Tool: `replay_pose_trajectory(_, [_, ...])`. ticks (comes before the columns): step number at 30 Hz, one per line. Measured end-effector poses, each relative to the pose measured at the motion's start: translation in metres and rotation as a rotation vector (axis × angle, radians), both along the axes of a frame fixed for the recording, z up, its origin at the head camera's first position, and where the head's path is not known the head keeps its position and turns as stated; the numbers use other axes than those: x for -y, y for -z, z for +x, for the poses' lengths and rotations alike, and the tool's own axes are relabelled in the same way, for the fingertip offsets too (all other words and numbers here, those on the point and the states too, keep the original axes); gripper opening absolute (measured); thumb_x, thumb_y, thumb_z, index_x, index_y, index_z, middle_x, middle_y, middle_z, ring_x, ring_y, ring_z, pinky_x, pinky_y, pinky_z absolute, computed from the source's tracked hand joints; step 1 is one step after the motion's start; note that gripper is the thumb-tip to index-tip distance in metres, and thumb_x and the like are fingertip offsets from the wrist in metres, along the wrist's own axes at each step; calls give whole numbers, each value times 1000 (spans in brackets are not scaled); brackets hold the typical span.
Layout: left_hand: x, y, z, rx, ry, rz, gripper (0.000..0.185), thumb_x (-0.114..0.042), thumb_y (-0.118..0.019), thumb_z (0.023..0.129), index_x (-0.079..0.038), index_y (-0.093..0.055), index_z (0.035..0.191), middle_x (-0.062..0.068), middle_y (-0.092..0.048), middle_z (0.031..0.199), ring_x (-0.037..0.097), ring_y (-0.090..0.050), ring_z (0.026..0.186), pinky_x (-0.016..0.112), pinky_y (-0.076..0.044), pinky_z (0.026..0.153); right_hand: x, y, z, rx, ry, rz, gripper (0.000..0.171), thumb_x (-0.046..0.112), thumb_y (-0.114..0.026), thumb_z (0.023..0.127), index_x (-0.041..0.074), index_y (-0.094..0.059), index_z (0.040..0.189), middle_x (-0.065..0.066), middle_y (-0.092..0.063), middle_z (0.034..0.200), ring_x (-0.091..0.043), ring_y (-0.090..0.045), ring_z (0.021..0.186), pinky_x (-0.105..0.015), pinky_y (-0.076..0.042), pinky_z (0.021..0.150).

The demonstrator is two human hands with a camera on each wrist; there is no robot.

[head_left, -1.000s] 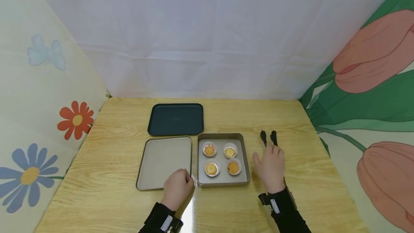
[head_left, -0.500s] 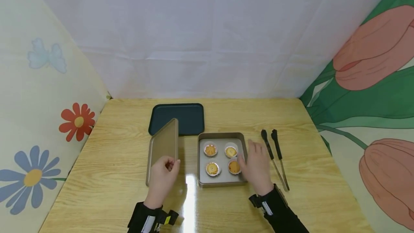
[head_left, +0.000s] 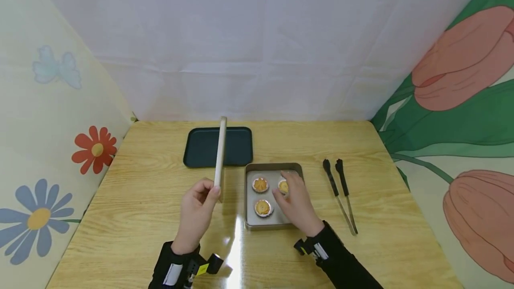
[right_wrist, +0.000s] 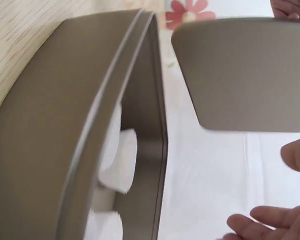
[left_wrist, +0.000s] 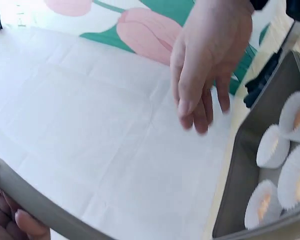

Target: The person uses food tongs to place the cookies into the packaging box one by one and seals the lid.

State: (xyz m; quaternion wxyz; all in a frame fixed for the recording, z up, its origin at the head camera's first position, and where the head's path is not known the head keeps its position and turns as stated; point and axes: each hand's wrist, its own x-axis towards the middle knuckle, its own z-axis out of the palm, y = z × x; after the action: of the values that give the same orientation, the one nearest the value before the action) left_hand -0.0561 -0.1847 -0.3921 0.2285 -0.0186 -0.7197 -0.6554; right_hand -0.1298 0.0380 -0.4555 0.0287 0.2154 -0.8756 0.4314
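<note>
My left hand point(head_left: 195, 214) pinches the edge of a shallow grey-beige pan lid point(head_left: 220, 155), which stands on edge, raised off the table. In the right wrist view the lid's flat face point(right_wrist: 247, 75) is visible. The matching square baking pan point(head_left: 246, 200) sits right of it, with several small egg tarts point(head_left: 260, 184) in white paper cups. Over the pan's right side hovers my right hand point(head_left: 300, 208), fingers loosely extended and gripping nothing. It hides one tart and part of another. The left wrist view shows that same hand point(left_wrist: 210, 60) beyond the pan.
A dark blue-green tray point(head_left: 238, 146) lies at the back, partly behind the lid. Black-tipped metal tongs point(head_left: 341, 195) rest right of the pan. White cloth point(head_left: 257, 57) hangs behind the wooden table point(head_left: 140, 182).
My left hand has picked the lid up off the table and tilted it onto its edge. My right hand has moved left from the tongs to over the pan.
</note>
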Motion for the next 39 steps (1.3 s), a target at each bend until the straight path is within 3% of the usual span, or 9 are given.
replay_pose_trajectory(4, [-7,-5,-3,-98,127,120,10,11,-50,87,8,-51,77,-4,-49,69,6,-43,59,24,-33,51,8,-2,-5,232,-74,-184,50,18,-52,93,-3,-34,135,-20,-40,133,-34,-38,122,-49,-33,95])
replay_pose_trajectory(9, [-16,-7,-6,-165,310,265,14,3,-48,91,-4,-55,80,-4,-50,74,8,-47,68,22,-37,61,17,-2,-16,517,-110,-473,55,23,-45,96,-6,-24,138,-26,-35,136,-36,-37,124,-46,-30,99])
replay_pose_trajectory(13, [-21,-4,-9,-167,465,376,13,-7,-48,94,-8,-56,84,-4,-53,77,9,-49,75,21,-39,68,18,2,-23,752,-112,-746,64,34,-44,96,-5,-19,140,-27,-32,137,-34,-38,123,-42,-32,99])
replay_pose_trajectory(16, [-22,0,-10,-143,530,424,13,-10,-46,95,-9,-55,85,-5,-54,78,8,-50,76,21,-38,68,17,5,-25,835,-108,-874,64,39,-42,95,0,-20,141,-21,-30,140,-30,-34,125,-39,-32,98])
replay_pose_trajectory(19, [-22,5,-11,-120,572,457,14,-9,-44,96,-9,-54,86,-5,-55,80,7,-50,75,20,-39,67,13,5,-26,808,-96,-939,58,34,-43,96,2,-23,140,-17,-28,140,-28,-28,127,-41,-25,100])
replay_pose_trajectory(22, [-19,11,-13,-93,618,464,16,-7,-39,97,-9,-52,88,-4,-54,84,8,-51,76,21,-41,69,6,5,-25,714,-36,-889,54,33,-49,94,8,-29,138,-14,-33,137,-27,-31,126,-45,-21,101])
replay_pose_trajectory(27, [-13,20,-16,31,665,494,19,-6,-34,98,-9,-51,93,-1,-57,93,10,-56,81,25,-45,75,-9,4,-22,539,67,-763,48,31,-50,93,17,-34,136,-11,-46,130,-25,-46,116,-47,-34,95])
replay_pose_trajectory(34, [-12,35,-20,253,527,430,34,-4,-37,96,-3,-37,131,4,-55,112,14,-59,86,29,-49,71,-22,-3,-18,362,148,-695,48,22,-50,94,14,-32,138,-13,-50,120,-23,-52,103,-31,-45,79])
replay_pose_trajectory(39, [-17,42,-24,385,423,358,54,-3,-36,95,-10,-18,145,16,-48,117,20,-59,85,33,-50,66,-28,-3,-17,331,165,-608,51,21,-50,94,12,-30,140,-13,-46,123,-25,-49,106,-40,-44,82])
